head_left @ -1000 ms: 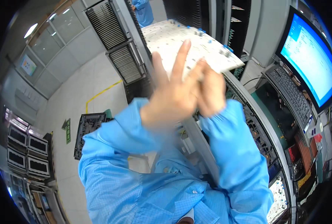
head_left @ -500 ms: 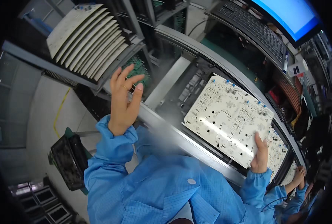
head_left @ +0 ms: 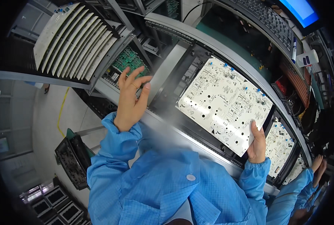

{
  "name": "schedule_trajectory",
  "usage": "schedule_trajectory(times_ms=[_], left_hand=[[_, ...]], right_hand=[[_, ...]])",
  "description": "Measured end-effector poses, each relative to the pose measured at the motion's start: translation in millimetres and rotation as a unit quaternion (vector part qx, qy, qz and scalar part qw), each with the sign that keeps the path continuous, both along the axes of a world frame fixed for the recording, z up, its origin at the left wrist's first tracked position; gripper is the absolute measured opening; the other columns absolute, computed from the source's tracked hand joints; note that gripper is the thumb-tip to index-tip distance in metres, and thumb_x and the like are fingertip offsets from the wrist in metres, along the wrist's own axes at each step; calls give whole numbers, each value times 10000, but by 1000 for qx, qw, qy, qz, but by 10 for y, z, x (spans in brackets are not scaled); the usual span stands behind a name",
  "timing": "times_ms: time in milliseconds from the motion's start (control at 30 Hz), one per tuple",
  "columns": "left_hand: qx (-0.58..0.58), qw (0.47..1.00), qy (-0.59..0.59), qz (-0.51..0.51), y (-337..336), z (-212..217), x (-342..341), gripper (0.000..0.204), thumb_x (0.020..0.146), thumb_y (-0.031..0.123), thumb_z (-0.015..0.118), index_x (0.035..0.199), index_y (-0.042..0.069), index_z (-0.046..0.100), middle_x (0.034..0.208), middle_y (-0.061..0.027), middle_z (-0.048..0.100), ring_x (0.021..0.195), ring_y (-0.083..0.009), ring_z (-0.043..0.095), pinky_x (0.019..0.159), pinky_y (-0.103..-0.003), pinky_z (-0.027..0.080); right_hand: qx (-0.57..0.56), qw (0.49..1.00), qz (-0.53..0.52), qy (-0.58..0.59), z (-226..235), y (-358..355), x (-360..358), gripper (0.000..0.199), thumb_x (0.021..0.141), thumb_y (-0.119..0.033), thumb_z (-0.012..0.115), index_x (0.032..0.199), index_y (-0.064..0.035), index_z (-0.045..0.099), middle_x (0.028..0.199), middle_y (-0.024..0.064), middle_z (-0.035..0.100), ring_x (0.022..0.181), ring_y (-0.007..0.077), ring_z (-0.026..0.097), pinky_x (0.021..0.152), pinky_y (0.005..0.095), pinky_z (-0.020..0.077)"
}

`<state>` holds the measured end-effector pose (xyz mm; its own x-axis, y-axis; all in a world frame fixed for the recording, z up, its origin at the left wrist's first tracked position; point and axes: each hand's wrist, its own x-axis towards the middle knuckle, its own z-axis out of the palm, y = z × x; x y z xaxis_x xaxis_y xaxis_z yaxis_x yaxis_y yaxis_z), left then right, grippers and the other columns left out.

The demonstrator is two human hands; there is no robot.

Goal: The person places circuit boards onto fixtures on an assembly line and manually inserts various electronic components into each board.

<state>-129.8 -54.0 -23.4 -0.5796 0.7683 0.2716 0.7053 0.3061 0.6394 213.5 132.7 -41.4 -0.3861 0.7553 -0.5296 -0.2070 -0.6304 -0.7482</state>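
A large white circuit board [head_left: 223, 103] with blue parts along its far edge lies in the conveyor bay in front of me. My right hand [head_left: 257, 144] grips its near right corner, thumb on top. My left hand [head_left: 131, 99] is raised and open with fingers spread. It holds nothing and hovers over the metal rail, just in front of a green circuit board [head_left: 129, 62] in a slot. Both sleeves are light blue.
A rack of upright white boards [head_left: 73, 39] stands at the far left. Another white board [head_left: 281, 144] lies to the right, near a co-worker's hands [head_left: 317, 165]. A keyboard [head_left: 268, 20], monitor [head_left: 300, 9] and white bottle [head_left: 307, 59] sit beyond the curved rail [head_left: 219, 48]. A black tray [head_left: 71, 155] is below left.
A second ago both hands were together in front of me. They have parted: the right hand now holds the white board's corner and the left hand is open by the green board.
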Motion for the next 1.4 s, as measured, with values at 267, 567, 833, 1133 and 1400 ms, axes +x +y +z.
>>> schedule_trajectory(times_ms=[267, 567, 833, 1133, 1400], left_hand=[[-2, 1000, -1, 2, 14, -101, 11, 204, 927, 174, 578, 1073, 75, 679, 1347, -110, 537, 1367, -362, 267, 1104, -481, 234], [-21, 999, 8, -26, 42, -111, 13, 218, 888, 104, 580, 1092, 80, 652, 1346, -122, 520, 1358, -415, 228, 1095, -505, 237], [-27, 999, 15, -27, 41, -102, 64, 222, 891, 110, 575, 1098, 76, 649, 1347, -123, 519, 1353, -413, 234, 1090, -507, 244], [-38, 996, 20, -80, 305, -14, 170, 226, 901, 117, 573, 1105, 46, 639, 1341, -147, 518, 1352, -422, 241, 1092, -503, 250], [-36, 967, 120, -220, 1073, -95, 7, 271, 908, 86, 553, 1160, -4, 599, 1271, -182, 560, 1280, -414, 364, 1063, -463, 321]], right_hand=[[5, 1000, 12, 7, -1, -23, -73, 412, 955, -144, 573, 1324, 6, 470, 1274, 148, 579, 1122, 252, 594, 959, 392, 494], [-13, 1000, 16, 16, -13, 63, 0, 426, 961, -110, 546, 1346, 26, 425, 1287, 179, 558, 1127, 267, 597, 948, 402, 515], [16, 999, 31, -18, -95, 65, -117, 437, 952, -131, 576, 1332, 34, 438, 1268, 159, 569, 1117, 245, 591, 950, 370, 492], [436, 735, 132, -502, -3, -62, -198, 516, 910, -180, 628, 1270, 140, 444, 1059, 273, 506, 962, 387, 526, 850, 409, 450], [588, 622, 87, -510, 155, 128, -110, 142, 844, -49, 617, 969, 8, 652, 871, 157, 612, 805, 345, 523, 713, 430, 431]])
